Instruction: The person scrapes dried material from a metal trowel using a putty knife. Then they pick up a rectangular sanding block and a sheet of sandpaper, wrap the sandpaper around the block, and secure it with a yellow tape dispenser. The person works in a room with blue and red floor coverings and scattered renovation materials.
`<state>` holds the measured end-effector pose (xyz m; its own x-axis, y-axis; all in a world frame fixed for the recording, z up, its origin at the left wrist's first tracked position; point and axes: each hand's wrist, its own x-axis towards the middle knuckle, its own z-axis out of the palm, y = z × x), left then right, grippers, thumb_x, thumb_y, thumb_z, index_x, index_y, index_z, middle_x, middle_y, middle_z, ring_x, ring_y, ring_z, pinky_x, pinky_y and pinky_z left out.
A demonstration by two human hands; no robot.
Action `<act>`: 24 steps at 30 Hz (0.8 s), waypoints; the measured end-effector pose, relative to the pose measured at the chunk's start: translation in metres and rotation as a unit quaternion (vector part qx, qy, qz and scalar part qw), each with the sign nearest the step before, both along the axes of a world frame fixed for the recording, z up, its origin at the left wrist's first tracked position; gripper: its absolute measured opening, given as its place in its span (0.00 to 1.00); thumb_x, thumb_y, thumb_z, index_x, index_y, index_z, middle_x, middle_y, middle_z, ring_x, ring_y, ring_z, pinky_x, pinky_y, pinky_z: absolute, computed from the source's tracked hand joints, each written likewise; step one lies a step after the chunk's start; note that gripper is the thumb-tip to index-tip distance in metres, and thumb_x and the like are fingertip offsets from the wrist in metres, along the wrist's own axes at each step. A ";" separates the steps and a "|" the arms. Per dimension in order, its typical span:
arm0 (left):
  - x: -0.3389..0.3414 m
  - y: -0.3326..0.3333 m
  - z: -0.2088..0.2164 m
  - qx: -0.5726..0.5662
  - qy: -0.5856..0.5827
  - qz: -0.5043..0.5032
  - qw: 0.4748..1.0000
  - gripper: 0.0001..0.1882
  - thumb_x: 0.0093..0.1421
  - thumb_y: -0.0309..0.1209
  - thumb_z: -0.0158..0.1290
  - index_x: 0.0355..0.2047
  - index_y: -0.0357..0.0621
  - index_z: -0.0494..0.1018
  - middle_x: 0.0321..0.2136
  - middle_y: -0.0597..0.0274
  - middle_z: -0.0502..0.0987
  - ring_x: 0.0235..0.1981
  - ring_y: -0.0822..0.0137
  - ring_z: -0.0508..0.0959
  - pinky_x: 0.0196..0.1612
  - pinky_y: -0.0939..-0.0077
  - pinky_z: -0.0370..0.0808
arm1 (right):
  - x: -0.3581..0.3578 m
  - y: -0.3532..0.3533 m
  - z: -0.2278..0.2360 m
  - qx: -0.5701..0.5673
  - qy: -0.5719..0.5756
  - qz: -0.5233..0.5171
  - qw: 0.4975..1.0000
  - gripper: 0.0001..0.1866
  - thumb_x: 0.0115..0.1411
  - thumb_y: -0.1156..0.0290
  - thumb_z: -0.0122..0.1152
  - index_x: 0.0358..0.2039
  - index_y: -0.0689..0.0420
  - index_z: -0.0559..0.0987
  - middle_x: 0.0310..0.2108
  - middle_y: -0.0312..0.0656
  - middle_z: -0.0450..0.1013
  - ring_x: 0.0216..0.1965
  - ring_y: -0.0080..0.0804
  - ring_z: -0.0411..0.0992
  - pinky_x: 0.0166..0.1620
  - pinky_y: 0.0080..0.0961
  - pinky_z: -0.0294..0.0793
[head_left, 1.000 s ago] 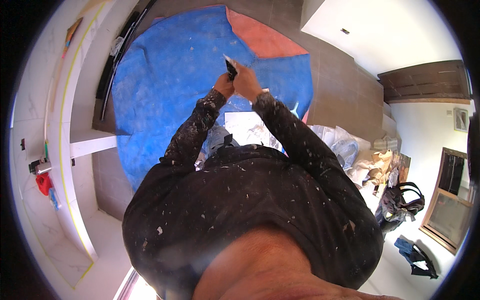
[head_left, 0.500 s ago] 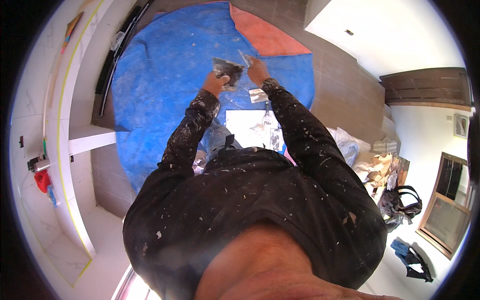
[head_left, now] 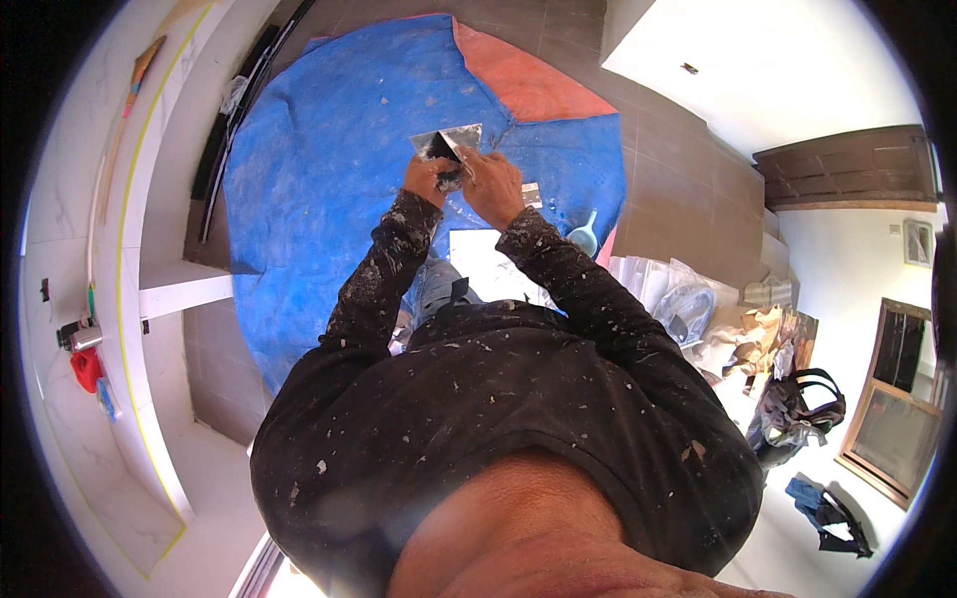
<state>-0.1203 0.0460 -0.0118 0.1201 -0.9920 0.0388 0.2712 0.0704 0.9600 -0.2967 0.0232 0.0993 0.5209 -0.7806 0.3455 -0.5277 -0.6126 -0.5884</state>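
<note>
Holding a flat metal plate [head_left: 437,146] in the left hand [head_left: 427,177], a second blade [head_left: 459,153] in the right hand [head_left: 490,189]. Head view, only one available:

- Left grip: fingers curled closed around the near part of the plate, dark marks by the fingers. Handle hidden, can't tell its shape.
- Right grip: fingers closed on the blade, pinched near its base, thumb mostly hidden.
- Position: both tools up in front of the body, over the blue tarp [head_left: 329,149]. Blade slants across the plate face; looks like contact, can't confirm.
- Progress, my read: mid-action. Done: both tools in hand, blade at the plate. Left: neither tool is put down, and the plate has a big dark patch plus grey smears. Residue or shadow on the dark part, can't tell. Amount of material on the blade, also can't tell.
- Around: white board [head_left: 488,261] between the forearms, partly hidden by the body; small pale piece [head_left: 531,194] just beside the right wrist; light-blue scoop [head_left: 584,235] near the right forearm, on the tarp; clear plastic bags [head_left: 688,294] further right.
</note>
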 end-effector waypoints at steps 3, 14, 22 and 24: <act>-0.010 -0.002 0.021 0.101 0.217 -0.046 0.970 0.16 0.60 0.26 0.57 0.48 0.38 0.73 0.44 0.58 0.79 0.44 0.62 0.80 0.46 0.66 0.79 | 0.000 -0.005 -0.014 -0.043 -0.025 0.040 0.998 0.22 0.56 0.77 0.55 0.53 0.54 0.77 0.37 0.53 0.78 0.37 0.54 0.75 0.43 0.48 0.73; -0.043 0.013 0.056 0.062 0.029 0.059 0.996 0.16 0.57 0.20 0.55 0.47 0.36 0.74 0.40 0.58 0.80 0.40 0.66 0.80 0.41 0.70 0.80 | -0.005 -0.034 -0.008 0.175 -0.122 -0.021 0.977 0.23 0.53 0.81 0.51 0.52 0.64 0.75 0.38 0.65 0.75 0.42 0.65 0.73 0.48 0.51 0.72; -0.035 0.009 0.063 0.043 0.044 0.049 0.997 0.13 0.61 0.21 0.54 0.47 0.35 0.74 0.44 0.55 0.80 0.44 0.68 0.81 0.45 0.72 0.79 | -0.021 -0.043 -0.014 0.149 -0.110 -0.031 0.982 0.17 0.56 0.79 0.50 0.46 0.66 0.76 0.37 0.66 0.74 0.42 0.65 0.73 0.43 0.52 0.72; -0.034 0.009 0.059 0.009 0.008 0.064 0.998 0.13 0.61 0.21 0.55 0.47 0.34 0.74 0.44 0.56 0.80 0.44 0.67 0.81 0.45 0.73 0.79 | -0.012 -0.011 -0.010 0.114 -0.134 0.006 0.984 0.17 0.55 0.79 0.48 0.45 0.66 0.76 0.35 0.66 0.75 0.41 0.66 0.73 0.43 0.52 0.72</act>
